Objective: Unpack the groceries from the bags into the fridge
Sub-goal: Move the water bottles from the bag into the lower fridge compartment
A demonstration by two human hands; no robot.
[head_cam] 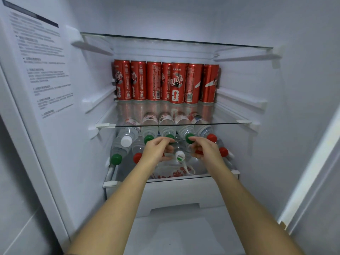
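Lower shelf (184, 177), everything placed against the big bottle (180, 157) with the white cap.

- Far left of it: printed label (42, 70) on the fridge wall.
- Left of it: small water bottles (127, 134) lying stacked, caps facing out.
- Just left of its cap: left hand (158, 150), fingers curled. I cannot tell whether it grips the bottle or hangs beside it.
- The big bottle lies in the middle of the shelf, cap forward, with a strap under the neck.
- Just right of its cap: right hand (203, 150), also curled, and again no grip can be confirmed.
- Right of it: more small bottles with red caps.
- Above and behind it: 7 red cans (165, 82) upright in a row at the back of the middle shelf (174, 124).

Progress looks late. Cans and water are stowed, and the big bottle is inside and probably being seated. No bags are in view, so I cannot tell what is left.
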